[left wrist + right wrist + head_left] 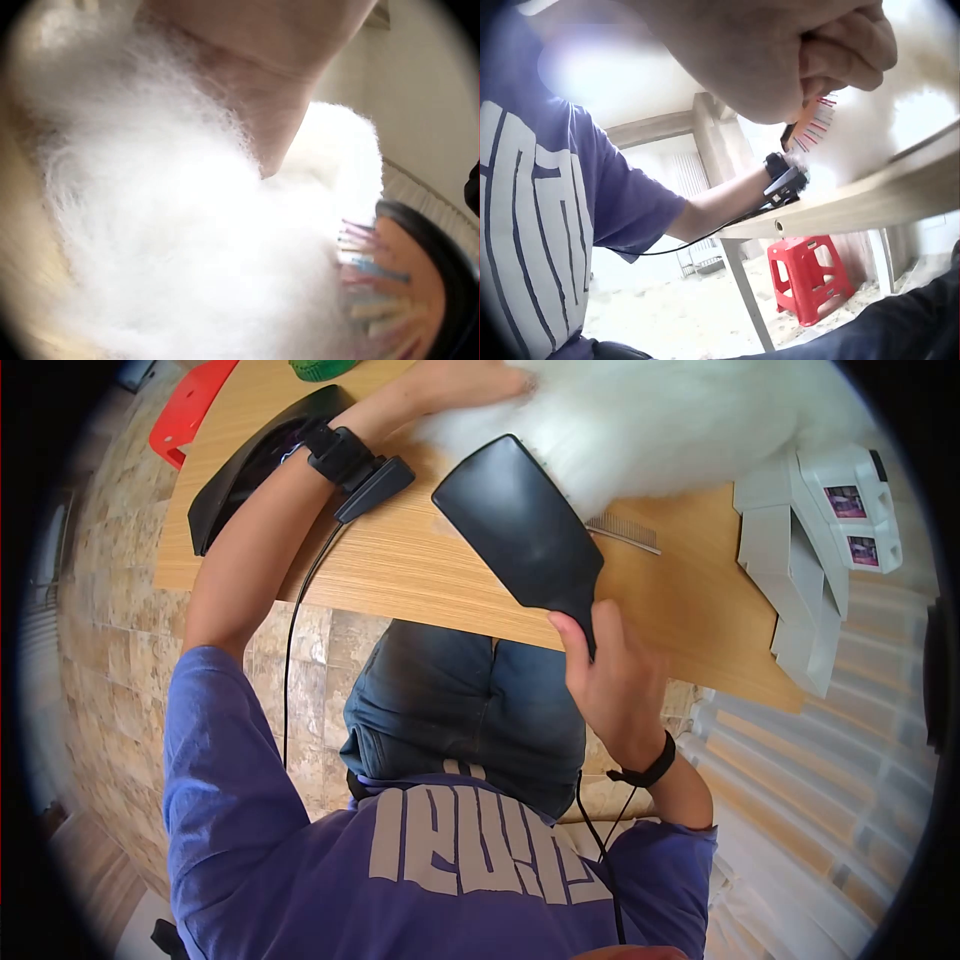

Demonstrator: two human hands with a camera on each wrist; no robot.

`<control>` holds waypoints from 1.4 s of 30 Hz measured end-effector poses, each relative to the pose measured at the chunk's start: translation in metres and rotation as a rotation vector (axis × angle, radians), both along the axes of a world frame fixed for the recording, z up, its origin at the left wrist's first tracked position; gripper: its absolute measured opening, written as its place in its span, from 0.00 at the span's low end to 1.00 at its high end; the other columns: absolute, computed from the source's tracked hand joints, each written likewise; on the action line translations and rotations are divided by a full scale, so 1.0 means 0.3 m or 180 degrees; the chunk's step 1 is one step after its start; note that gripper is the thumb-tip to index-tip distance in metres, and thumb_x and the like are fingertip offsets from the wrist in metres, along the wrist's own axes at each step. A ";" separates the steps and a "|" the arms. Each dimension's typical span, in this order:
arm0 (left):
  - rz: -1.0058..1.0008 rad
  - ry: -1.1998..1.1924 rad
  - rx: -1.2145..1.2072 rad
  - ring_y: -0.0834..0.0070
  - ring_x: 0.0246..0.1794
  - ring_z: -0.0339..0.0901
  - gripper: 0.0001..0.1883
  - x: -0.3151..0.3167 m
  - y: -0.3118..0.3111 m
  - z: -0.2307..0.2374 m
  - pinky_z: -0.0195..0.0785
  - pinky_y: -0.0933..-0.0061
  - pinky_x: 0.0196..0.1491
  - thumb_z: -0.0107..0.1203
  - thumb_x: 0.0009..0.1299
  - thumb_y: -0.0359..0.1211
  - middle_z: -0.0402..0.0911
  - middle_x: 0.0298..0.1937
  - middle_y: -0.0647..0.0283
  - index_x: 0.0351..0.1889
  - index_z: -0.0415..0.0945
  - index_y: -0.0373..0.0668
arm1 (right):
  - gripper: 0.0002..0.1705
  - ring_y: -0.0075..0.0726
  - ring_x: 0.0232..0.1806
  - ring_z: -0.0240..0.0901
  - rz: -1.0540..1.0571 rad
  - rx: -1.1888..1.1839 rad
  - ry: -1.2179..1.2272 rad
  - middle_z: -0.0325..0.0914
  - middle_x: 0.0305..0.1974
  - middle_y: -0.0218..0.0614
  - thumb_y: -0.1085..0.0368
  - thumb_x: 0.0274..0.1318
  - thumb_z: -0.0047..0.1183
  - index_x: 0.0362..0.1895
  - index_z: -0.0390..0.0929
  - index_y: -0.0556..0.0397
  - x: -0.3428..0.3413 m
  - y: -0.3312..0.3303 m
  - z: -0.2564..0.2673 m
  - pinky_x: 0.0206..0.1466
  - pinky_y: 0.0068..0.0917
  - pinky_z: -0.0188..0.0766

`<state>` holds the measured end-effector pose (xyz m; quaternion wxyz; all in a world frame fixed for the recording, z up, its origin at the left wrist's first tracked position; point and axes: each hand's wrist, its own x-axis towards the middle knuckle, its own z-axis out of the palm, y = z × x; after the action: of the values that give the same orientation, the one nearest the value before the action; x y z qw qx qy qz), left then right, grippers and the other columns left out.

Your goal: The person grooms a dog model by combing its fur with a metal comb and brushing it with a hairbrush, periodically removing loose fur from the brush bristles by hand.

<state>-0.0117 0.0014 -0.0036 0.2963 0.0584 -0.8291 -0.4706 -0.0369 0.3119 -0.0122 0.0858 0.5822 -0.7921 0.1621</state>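
A mass of white fluffy fur (pixel 650 420) lies across the far side of the wooden table. My right hand (pixel 625 685) grips the handle of a black paddle brush (pixel 520 520), its smooth back facing up and its head against the fur's near edge. Coloured bristles on an orange pad show on the brush (pixel 420 285) in the left wrist view. My left hand (pixel 480 382) rests on the fur at its left side; its fingertips are hidden in the fur, so their hold is unclear. A metal comb (pixel 628 533) lies just right of the brush head.
A black tray-like object (pixel 255 470) lies at the table's left, under my left forearm. Behind it are a green item (pixel 322 368) and a red stool (pixel 190 410). White folded panels (pixel 790 575) and a white container (pixel 850 500) stand at the right edge. Cables hang from both wrists.
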 end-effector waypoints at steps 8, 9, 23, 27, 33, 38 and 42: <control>0.0087 -0.0329 -0.0051 0.56 0.67 0.71 0.32 -0.019 -0.034 0.014 0.61 0.59 0.71 0.57 0.63 0.33 0.76 0.63 0.44 0.66 0.68 0.33 | 0.19 0.46 0.17 0.71 0.0663 0.0248 -0.1625 0.69 0.16 0.40 0.51 0.59 0.64 0.31 0.73 0.51 0.071 0.118 0.043 0.20 0.36 0.62; -0.0060 -0.0533 -0.0211 0.55 0.67 0.71 0.32 -0.020 -0.059 -0.018 0.61 0.58 0.71 0.58 0.64 0.36 0.75 0.64 0.44 0.67 0.68 0.34 | 0.18 0.48 0.18 0.72 0.0416 -0.0044 -0.1737 0.69 0.17 0.42 0.53 0.60 0.63 0.32 0.74 0.53 0.040 0.135 0.064 0.21 0.35 0.63; 0.0485 0.0188 -0.1175 0.54 0.76 0.57 0.38 -0.043 -0.029 -0.057 0.46 0.57 0.78 0.63 0.65 0.36 0.63 0.72 0.42 0.71 0.60 0.32 | 0.31 0.11 0.09 0.38 0.0095 -0.0716 -0.7096 0.48 0.11 0.15 0.32 0.71 0.37 0.33 0.61 0.47 -0.200 0.224 0.052 0.16 0.15 0.39; 0.0357 0.0382 -0.0763 0.53 0.76 0.55 0.42 -0.037 -0.016 -0.051 0.45 0.57 0.78 0.65 0.62 0.35 0.62 0.73 0.42 0.72 0.57 0.32 | 0.31 0.11 0.10 0.40 0.0038 -0.0808 -0.7032 0.49 0.12 0.15 0.33 0.71 0.38 0.34 0.62 0.47 -0.227 0.209 0.071 0.16 0.14 0.41; 0.0416 0.0091 -0.0883 0.55 0.77 0.52 0.45 -0.036 -0.038 -0.062 0.41 0.58 0.79 0.65 0.61 0.35 0.59 0.74 0.44 0.74 0.54 0.33 | 0.28 0.12 0.11 0.42 0.0232 -0.1067 -0.6770 0.51 0.14 0.17 0.36 0.72 0.40 0.34 0.63 0.47 -0.235 0.169 0.086 0.14 0.16 0.39; 0.0470 0.0333 -0.1096 0.54 0.56 0.75 0.24 -0.038 -0.067 -0.112 0.66 0.59 0.61 0.57 0.61 0.31 0.78 0.53 0.44 0.57 0.74 0.34 | 0.25 0.13 0.12 0.40 -0.0667 -0.2343 -0.4378 0.49 0.15 0.18 0.40 0.73 0.42 0.30 0.65 0.44 -0.346 0.052 0.212 0.17 0.17 0.39; 0.0314 0.0141 -0.1132 0.57 0.44 0.82 0.21 -0.036 -0.061 -0.095 0.73 0.61 0.52 0.52 0.57 0.29 0.85 0.43 0.49 0.50 0.78 0.35 | 0.25 0.25 0.15 0.56 -0.0999 -0.2268 -0.2010 0.59 0.15 0.29 0.45 0.73 0.45 0.31 0.67 0.53 -0.620 -0.077 0.142 0.20 0.28 0.52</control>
<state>-0.0223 -0.0169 -0.0321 0.3429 0.0353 -0.8886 -0.3025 -0.2229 0.2889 0.0303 0.0586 0.3130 -0.7528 0.5760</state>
